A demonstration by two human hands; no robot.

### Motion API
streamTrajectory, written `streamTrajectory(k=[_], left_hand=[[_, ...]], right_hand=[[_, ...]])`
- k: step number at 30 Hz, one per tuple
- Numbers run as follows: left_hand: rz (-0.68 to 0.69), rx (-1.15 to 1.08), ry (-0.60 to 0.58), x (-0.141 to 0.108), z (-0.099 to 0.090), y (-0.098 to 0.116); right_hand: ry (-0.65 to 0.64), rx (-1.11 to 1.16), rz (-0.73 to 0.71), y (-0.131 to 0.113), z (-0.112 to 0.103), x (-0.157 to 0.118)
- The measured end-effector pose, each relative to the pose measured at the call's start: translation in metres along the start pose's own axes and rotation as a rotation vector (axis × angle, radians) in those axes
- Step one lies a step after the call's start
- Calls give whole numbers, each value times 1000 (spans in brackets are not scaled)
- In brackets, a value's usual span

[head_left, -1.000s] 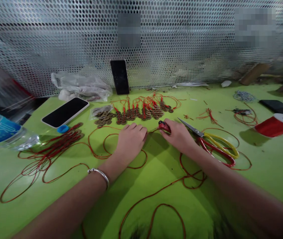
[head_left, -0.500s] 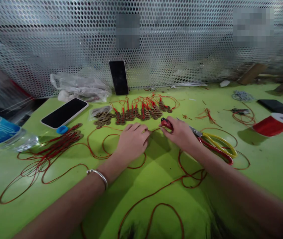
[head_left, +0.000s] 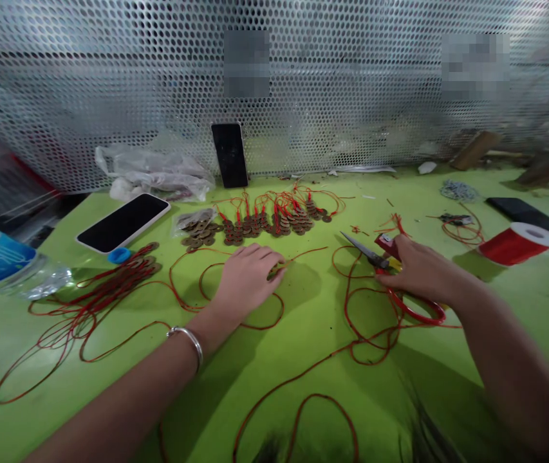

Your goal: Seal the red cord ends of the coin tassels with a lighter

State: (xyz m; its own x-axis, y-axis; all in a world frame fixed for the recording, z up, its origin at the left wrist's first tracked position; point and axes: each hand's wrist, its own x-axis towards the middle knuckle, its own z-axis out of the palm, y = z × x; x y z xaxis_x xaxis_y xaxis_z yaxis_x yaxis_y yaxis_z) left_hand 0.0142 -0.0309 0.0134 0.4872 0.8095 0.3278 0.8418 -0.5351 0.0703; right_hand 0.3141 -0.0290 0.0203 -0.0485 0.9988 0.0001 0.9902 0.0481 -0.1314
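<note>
My left hand [head_left: 252,280] rests over the table, fingers closed on a thin red cord [head_left: 309,253] whose free end sticks out to the right. Farther right, my right hand [head_left: 416,270] grips a red lighter [head_left: 387,244] right above the scissors [head_left: 365,247]. Their blades point up and left; the hand partly covers the yellow and red handles, and I cannot make out whether the fingers touch them. Beyond my left hand, strung coins [head_left: 255,224] with red cord loops lie in a row. More coins with red cords [head_left: 124,276] are bundled at the left.
A red spool [head_left: 510,244], a dark phone [head_left: 535,218] and a chain heap [head_left: 457,190] occupy the right. Plastic bags [head_left: 158,173], a standing phone [head_left: 230,154], a flat phone [head_left: 124,223], a blue cap [head_left: 120,255] and a water bottle [head_left: 8,257] are left. A perforated metal sheet [head_left: 303,83] stands behind.
My right hand has moved right with the lighter, from the cord end to the scissors. My left hand stays nearly in place, and the scissors appear shifted left and turned slightly.
</note>
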Motion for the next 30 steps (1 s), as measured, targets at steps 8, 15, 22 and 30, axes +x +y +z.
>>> streamTrajectory(k=[8,15,22,30], left_hand=[[-34,-32,-44,1,1,0],[-38,-50,-52,1,1,1],[-59,-42,-52,1,2,0],[-67,-35,-52,2,4,1]], right_hand=[[119,43,-27,-30,-19,-15],[38,211,-376,-78,-9,-44],[-42,178,-402,-83,-1,-46],[-165,129,-425,-91,2,-50]])
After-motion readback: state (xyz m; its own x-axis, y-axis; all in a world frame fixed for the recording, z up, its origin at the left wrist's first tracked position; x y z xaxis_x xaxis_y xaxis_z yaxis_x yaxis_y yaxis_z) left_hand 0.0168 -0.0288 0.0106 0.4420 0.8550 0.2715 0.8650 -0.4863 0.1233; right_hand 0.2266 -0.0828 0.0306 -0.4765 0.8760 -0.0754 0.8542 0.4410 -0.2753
